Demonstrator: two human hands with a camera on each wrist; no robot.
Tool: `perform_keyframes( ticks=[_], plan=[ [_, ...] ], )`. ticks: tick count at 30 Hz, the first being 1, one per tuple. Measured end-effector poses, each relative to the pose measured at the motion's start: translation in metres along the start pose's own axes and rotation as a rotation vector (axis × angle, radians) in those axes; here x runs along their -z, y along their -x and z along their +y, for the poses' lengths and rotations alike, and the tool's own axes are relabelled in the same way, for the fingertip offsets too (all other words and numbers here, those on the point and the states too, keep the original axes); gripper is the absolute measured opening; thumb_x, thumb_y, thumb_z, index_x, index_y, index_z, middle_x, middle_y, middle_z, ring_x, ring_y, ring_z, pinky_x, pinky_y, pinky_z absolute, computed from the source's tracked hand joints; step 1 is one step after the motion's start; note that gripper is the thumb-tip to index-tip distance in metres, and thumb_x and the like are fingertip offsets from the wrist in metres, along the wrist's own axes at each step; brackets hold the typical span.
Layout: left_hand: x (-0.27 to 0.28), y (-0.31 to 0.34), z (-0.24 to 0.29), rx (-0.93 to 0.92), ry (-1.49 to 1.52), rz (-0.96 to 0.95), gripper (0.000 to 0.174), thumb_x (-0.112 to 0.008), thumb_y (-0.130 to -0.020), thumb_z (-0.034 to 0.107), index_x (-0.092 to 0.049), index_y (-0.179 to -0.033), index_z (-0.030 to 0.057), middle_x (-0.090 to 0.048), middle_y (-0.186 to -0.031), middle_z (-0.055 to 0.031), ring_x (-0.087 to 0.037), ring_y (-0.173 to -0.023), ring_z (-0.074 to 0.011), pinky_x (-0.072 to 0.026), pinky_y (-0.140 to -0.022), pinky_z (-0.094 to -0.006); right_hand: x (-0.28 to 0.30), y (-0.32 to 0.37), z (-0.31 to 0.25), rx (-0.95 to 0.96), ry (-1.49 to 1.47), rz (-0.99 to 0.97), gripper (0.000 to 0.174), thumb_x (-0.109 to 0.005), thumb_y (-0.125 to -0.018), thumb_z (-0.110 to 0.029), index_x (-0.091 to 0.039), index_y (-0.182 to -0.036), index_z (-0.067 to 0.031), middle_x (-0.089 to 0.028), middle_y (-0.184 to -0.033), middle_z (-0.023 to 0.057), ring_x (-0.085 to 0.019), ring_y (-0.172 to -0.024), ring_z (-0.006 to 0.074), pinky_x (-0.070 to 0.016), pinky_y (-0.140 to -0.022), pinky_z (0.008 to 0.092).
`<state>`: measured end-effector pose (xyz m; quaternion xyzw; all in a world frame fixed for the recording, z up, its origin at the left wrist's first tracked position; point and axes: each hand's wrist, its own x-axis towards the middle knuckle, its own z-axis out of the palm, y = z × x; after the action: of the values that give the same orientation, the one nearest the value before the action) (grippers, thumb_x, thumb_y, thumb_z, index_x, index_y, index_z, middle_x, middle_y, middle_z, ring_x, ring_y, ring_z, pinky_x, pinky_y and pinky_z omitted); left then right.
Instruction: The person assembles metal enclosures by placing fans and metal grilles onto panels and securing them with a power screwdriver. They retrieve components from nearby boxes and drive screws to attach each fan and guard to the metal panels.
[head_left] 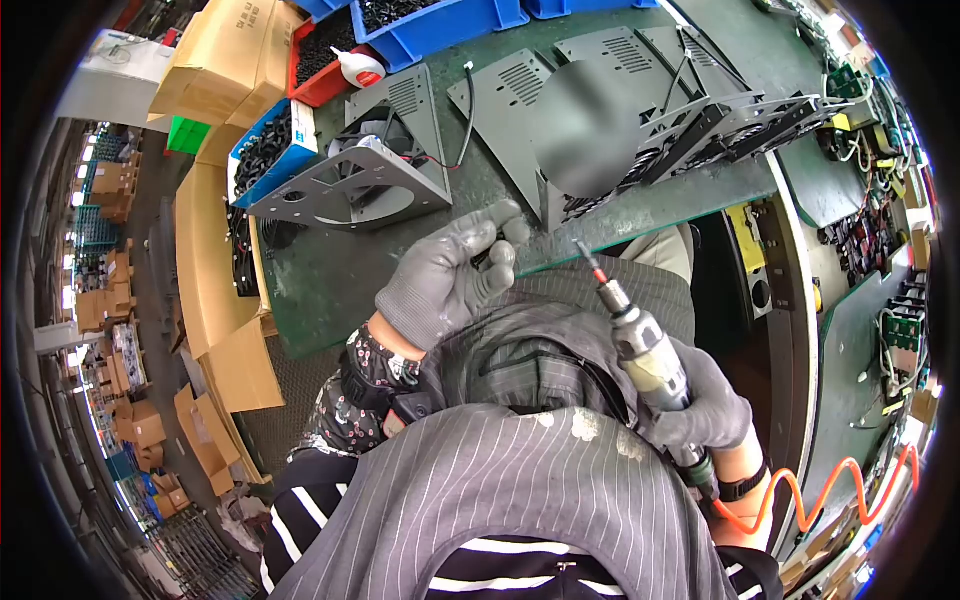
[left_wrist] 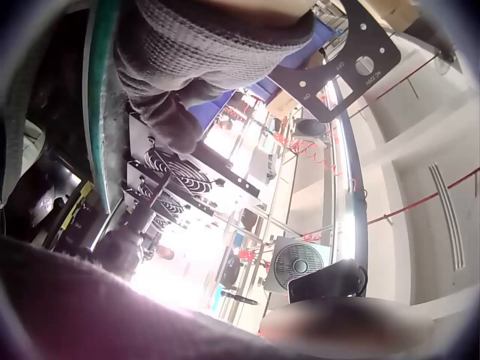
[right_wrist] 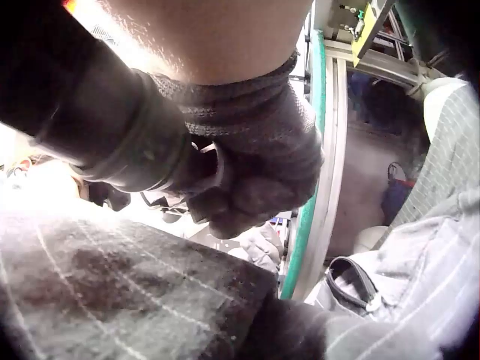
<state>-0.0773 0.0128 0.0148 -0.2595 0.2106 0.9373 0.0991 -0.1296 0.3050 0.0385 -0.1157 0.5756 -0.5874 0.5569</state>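
My left hand [head_left: 440, 275], in a grey glove, is raised over the near edge of the bench with its fingers curled. Small dark pieces show between those fingers; I cannot tell their kind. In my gloved right hand [head_left: 715, 400] is a pneumatic screwdriver [head_left: 650, 360], gripped round its body, its bit [head_left: 585, 250] pointing up and away toward the bench edge. Left of centre stands a grey metal fan housing [head_left: 370, 180] with a large round opening. Other grey sheet-metal housings [head_left: 510, 90] with fans stand in a row beyond both hands.
Blue bins [head_left: 440, 35], a red bin [head_left: 315, 60] and a blue box [head_left: 270, 150] hold small black parts. A white bottle [head_left: 360, 68] lies by the red bin. Cardboard boxes [head_left: 215, 70] line the left side. An orange coiled hose [head_left: 800, 500] runs right from the screwdriver.
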Motion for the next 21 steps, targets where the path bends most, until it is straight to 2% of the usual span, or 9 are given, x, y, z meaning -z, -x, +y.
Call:
perform_keyframes(
  ticks=[1, 2, 3, 4, 7, 8, 9, 14, 21],
  plan=[
    [0.003, 0.0, 0.0, 0.01, 0.004, 0.001, 0.027, -0.042, -0.094, 0.005, -0.048, -0.119, -0.0023, -0.058, -0.099, -0.0107, -0.06, -0.075, -0.0144, -0.0568, -0.066, -0.028, -0.005, -0.005, -0.003, 0.041, -0.041, -0.002, 0.082, -0.085, -0.056, -0.042, -0.05, -0.115, 0.0037, -0.057, -0.083, 0.0033, -0.052, -0.076, 0.0103, -0.0446, -0.07, 0.0254],
    [0.007, -0.002, 0.0, 0.033, -0.056, -0.084, 0.028, -0.045, -0.095, 0.011, -0.048, -0.12, -0.001, -0.059, -0.097, -0.0083, -0.057, -0.07, -0.0112, -0.0529, -0.06, -0.0252, -0.005, -0.008, -0.007, 0.03, -0.039, -0.075, 0.072, -0.084, -0.06, -0.034, -0.049, -0.112, 0.003, -0.056, -0.079, 0.0034, -0.054, -0.071, 0.0095, -0.0463, -0.064, 0.0246],
    [0.009, -0.004, 0.0, 0.055, -0.115, -0.171, 0.03, -0.048, -0.095, 0.017, -0.047, -0.12, 0.0003, -0.059, -0.095, -0.0058, -0.054, -0.065, -0.0079, -0.0491, -0.054, -0.0225, -0.005, -0.011, -0.008, 0.025, -0.041, -0.066, 0.072, -0.084, -0.06, -0.034, -0.049, -0.112, 0.003, -0.056, -0.079, 0.0034, -0.054, -0.071, 0.0095, -0.0463, -0.064, 0.0246],
    [0.007, -0.003, -0.002, 0.046, -0.188, -0.125, 0.031, -0.05, -0.095, 0.02, -0.048, -0.119, 0.0008, -0.06, -0.088, -0.0025, -0.049, -0.057, -0.0047, -0.0421, -0.047, -0.0187, -0.005, -0.014, -0.009, 0.013, -0.047, -0.11, 0.07, -0.084, -0.061, -0.03, -0.049, -0.112, 0.0033, -0.056, -0.078, 0.0038, -0.055, -0.067, 0.0098, -0.0471, -0.061, 0.0243],
    [0.005, -0.002, -0.005, -0.002, -0.275, -0.092, 0.03, -0.051, -0.095, 0.021, -0.05, -0.117, 0.0014, -0.059, -0.085, -0.0014, -0.049, -0.056, -0.0053, -0.0416, -0.046, -0.0171, -0.008, -0.019, -0.006, 0.024, -0.1, -0.162, 0.069, -0.083, -0.062, -0.024, -0.046, -0.113, 0.0044, -0.055, -0.075, 0.0046, -0.057, -0.059, 0.0107, -0.0485, -0.054, 0.0238],
    [0.009, -0.003, -0.004, 0.033, -0.174, -0.124, 0.025, -0.049, -0.094, 0.013, -0.055, -0.115, 0.0031, -0.062, -0.093, -0.0078, -0.048, -0.056, -0.0042, -0.0396, -0.043, -0.0173, -0.008, -0.02, -0.005, 0.017, -0.097, -0.162, 0.069, -0.083, -0.062, -0.024, -0.046, -0.113, 0.0044, -0.056, -0.074, 0.0048, -0.057, -0.059, 0.0107, -0.0485, -0.053, 0.0239],
    [0.01, -0.005, -0.005, 0.035, -0.172, -0.123, 0.025, -0.049, -0.094, 0.013, -0.055, -0.115, 0.0031, -0.062, -0.093, -0.0078, -0.048, -0.056, -0.0042, -0.0396, -0.043, -0.0173, -0.008, -0.021, -0.006, 0.011, -0.093, -0.164, 0.068, -0.082, -0.062, -0.024, -0.046, -0.112, 0.0044, -0.056, -0.074, 0.0051, -0.057, -0.059, 0.0107, -0.0486, -0.053, 0.0241],
    [0.009, -0.01, -0.01, -0.025, 0.273, -0.283, 0.03, -0.042, -0.09, 0.002, -0.05, -0.118, -0.0012, -0.06, -0.098, -0.0123, -0.048, -0.053, -0.005, -0.04, -0.042, -0.0175, -0.014, -0.029, -0.007, 0.04, -0.112, -0.181, 0.063, -0.081, -0.066, -0.025, -0.048, -0.11, 0.0043, -0.058, -0.075, 0.0059, -0.056, -0.056, 0.01, -0.0477, -0.05, 0.0236],
    [0.006, -0.009, -0.014, -0.009, 0.405, -0.335, 0.03, -0.041, -0.09, 0.003, -0.05, -0.119, -0.0012, -0.06, -0.099, -0.0133, -0.047, -0.051, -0.0047, -0.039, -0.041, -0.018, -0.019, -0.038, -0.002, 0.096, -0.023, -0.193, 0.057, -0.08, -0.068, -0.027, -0.051, -0.108, 0.0019, -0.057, -0.078, 0.0054, -0.055, -0.056, 0.0091, -0.047, -0.047, 0.0231]
  ],
)
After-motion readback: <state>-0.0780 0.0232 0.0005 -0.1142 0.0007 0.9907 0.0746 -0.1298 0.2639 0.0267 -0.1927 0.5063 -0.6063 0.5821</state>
